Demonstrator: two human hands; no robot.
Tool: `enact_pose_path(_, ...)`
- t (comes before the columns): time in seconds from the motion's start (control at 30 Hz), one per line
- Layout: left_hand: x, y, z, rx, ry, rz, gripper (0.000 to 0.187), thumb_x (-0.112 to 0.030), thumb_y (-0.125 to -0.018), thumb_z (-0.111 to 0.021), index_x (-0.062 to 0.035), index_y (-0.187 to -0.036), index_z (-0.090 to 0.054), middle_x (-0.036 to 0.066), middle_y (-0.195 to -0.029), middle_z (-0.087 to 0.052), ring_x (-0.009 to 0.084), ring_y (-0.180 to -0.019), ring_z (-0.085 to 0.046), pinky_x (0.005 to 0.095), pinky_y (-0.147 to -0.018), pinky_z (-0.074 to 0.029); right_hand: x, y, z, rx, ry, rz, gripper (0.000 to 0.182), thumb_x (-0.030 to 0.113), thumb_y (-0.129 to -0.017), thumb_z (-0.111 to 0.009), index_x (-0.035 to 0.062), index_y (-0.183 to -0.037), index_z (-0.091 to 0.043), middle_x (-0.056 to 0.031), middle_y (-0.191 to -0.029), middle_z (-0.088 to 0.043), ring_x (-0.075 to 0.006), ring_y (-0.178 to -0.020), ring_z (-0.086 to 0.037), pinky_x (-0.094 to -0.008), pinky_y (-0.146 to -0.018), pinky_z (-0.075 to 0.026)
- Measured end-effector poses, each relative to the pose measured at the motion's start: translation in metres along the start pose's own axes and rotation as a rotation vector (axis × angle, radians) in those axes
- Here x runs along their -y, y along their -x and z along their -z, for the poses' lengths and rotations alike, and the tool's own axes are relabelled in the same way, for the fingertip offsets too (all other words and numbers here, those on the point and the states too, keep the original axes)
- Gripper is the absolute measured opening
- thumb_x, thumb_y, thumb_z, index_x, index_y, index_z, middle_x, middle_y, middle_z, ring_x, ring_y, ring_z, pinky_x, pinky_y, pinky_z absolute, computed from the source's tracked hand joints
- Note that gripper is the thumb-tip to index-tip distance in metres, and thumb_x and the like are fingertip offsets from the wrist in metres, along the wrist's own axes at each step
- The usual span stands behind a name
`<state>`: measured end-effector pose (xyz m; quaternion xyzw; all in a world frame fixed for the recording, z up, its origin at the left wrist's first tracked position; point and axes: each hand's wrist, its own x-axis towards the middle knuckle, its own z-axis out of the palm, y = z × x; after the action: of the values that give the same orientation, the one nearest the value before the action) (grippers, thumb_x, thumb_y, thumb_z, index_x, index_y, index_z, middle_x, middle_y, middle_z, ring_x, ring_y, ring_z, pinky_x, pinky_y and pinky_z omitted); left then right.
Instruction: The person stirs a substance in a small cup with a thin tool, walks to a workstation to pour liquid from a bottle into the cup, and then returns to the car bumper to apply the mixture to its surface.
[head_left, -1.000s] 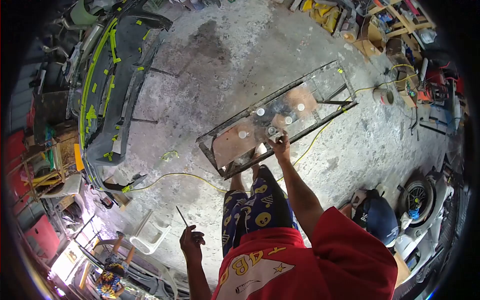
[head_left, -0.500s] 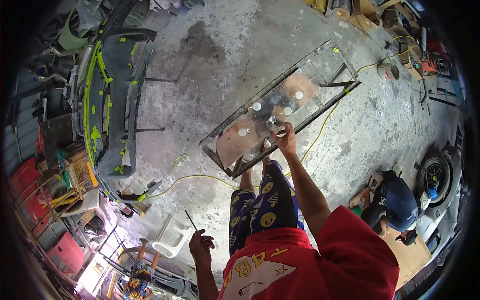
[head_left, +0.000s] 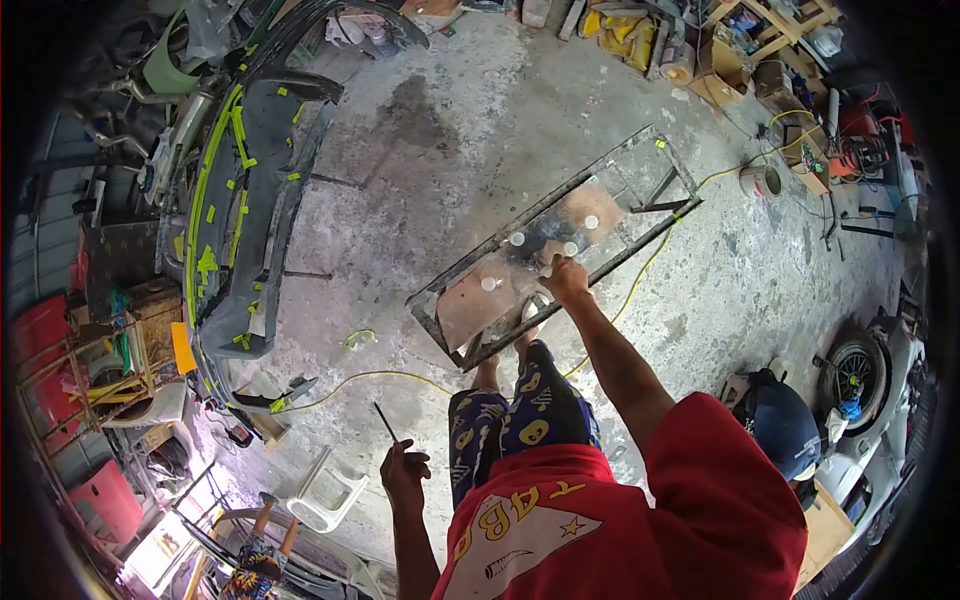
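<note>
Stick (head_left: 384, 421), thin and dark, in the loosely curled left hand (head_left: 405, 470). Right hand (head_left: 567, 280) works low at the glossy tabletop (head_left: 465, 315), fingertips bunched, grip hidden; four round white discs (head_left: 488, 284) nearby call for light fingers. Rough dark frame (head_left: 640, 242) surrounds it; farther, taped bumper (head_left: 225, 310), stained concrete (head_left: 420, 230).

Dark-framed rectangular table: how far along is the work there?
Looks done: four small round white items are set out on the dark-framed rectangular table.
In hand: the right hand is down among them, its grip hidden; the left hand holds a thin dark stick away from the table.
Left: probably whatever the stick is for; this view can't settle how much.
</note>
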<state>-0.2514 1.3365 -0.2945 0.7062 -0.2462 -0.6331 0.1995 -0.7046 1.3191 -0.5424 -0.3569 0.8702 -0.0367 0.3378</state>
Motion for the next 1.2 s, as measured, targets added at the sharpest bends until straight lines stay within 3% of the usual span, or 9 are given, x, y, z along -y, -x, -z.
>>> enact_pose_path(0.3,0.01,0.013,0.026,-0.088,0.115,0.025,0.035,-0.033,-0.105,-0.051,-0.0004,-0.112,-0.062,0.012,-0.07,-0.069,0.016,-0.048,-0.058,0.0286,-0.046,-0.048,0.033,0.009,0.013,0.02,0.011,-0.054,0.084,0.052,-0.074,-0.082,-0.0006,-0.132,-0.052,-0.0237,-0.12,-0.066,-0.0372,-0.11,-0.066,-0.0453,-0.091,-0.054)
enact_pose_path(0.43,0.02,0.017,0.026,-0.107,0.121,0.019,0.038,-0.035,-0.105,-0.051,0.0009,-0.113,-0.061,0.013,-0.07,-0.068,0.0161,-0.049,-0.057,0.0289,-0.048,-0.047,0.043,0.008,-0.048,-0.042,-0.064,0.325,0.084,0.051,-0.074,-0.081,0.0054,-0.137,-0.051,-0.0229,-0.122,-0.064,-0.036,-0.106,-0.067,-0.0448,-0.091,-0.054)
enact_pose_path(0.57,0.027,0.026,0.028,-0.121,0.122,-0.005,0.04,-0.036,-0.105,-0.051,0.0026,-0.114,-0.06,0.015,-0.07,-0.067,0.0165,-0.05,-0.057,0.0292,-0.048,-0.046,0.097,0.009,-0.056,0.057,0.123,0.362,0.079,0.039,-0.078,-0.081,0.0102,-0.143,-0.046,-0.023,-0.146,-0.045,-0.0414,-0.123,-0.056,-0.0494,-0.098,-0.051)
enact_pose_path(0.77,0.036,0.045,0.04,-0.166,0.154,-0.025,0.04,-0.035,-0.105,-0.05,0.0027,-0.114,-0.06,0.016,-0.074,-0.069,0.0163,-0.05,-0.057,0.0294,-0.049,-0.047,0.088,-0.011,-0.073,-0.028,0.103,0.508,0.071,0.026,-0.073,-0.083,0.0089,-0.134,-0.05,-0.0196,-0.126,-0.055,-0.0412,-0.113,-0.059,-0.0515,-0.091,-0.053)
enact_pose_path(0.83,0.04,0.045,0.047,-0.189,0.187,-0.038,0.039,-0.035,-0.105,-0.05,0.0025,-0.113,-0.061,0.016,-0.074,-0.069,0.0161,-0.051,-0.058,0.0295,-0.05,-0.047,0.091,0.004,-0.059,-0.047,-0.213,0.625,0.063,0.022,-0.072,-0.084,0.008,-0.126,-0.055,-0.0144,-0.113,-0.063,-0.0303,-0.111,-0.062,-0.0445,-0.087,-0.055)
enact_pose_path(0.9,0.044,0.04,0.056,-0.1,-0.052,-0.233,0.037,-0.032,-0.105,-0.051,0.0015,-0.113,-0.062,0.014,-0.075,-0.069,0.0136,-0.054,-0.058,0.027,-0.05,-0.047,0.119,0.064,0.002,0.303,-0.725,0.43,0.044,0.012,-0.075,-0.082,0.0059,-0.112,-0.06,-0.0073,-0.102,-0.065,-0.018,-0.1,-0.064,-0.0368,-0.083,-0.054)
enact_pose_path(0.97,0.022,0.04,0.056,-0.074,0.107,-0.117,0.036,-0.032,-0.106,-0.049,0.0016,-0.113,-0.062,0.014,-0.077,-0.069,0.0126,-0.055,-0.058,0.0263,-0.052,-0.046,0.111,0.093,-0.007,0.539,-1.07,0.513,0.037,0.007,-0.081,-0.077,0.0086,-0.112,-0.057,-0.0063,-0.119,-0.064,-0.0153,-0.112,-0.06,-0.0335,-0.094,-0.049)
enact_pose_path(1.07,-0.004,0.043,0.061,0.004,0.093,-0.191,0.039,-0.034,-0.106,-0.049,0.002,-0.113,-0.064,0.012,-0.077,-0.069,0.0118,-0.056,-0.057,0.0261,-0.054,-0.046,0.149,0.176,0.016,0.86,-1.357,0.5,0.037,0.001,-0.085,-0.074,0.0124,-0.114,-0.052,-0.0029,-0.114,-0.062,-0.0126,-0.112,-0.058,-0.0302,-0.093,-0.048)
enact_pose_path(1.2,-0.004,0.046,0.106,0.101,0.095,-0.299,0.04,-0.034,-0.106,-0.049,0.0022,-0.113,-0.064,0.012,-0.078,-0.07,0.0112,-0.057,-0.057,0.026,-0.054,-0.046,0.202,0.245,-0.012,0.901,-1.432,0.576,0.04,-0.004,-0.087,-0.07,0.008,-0.122,-0.052,-0.0079,-0.124,-0.061,-0.0174,-0.114,-0.061,-0.0335,-0.095,-0.052)
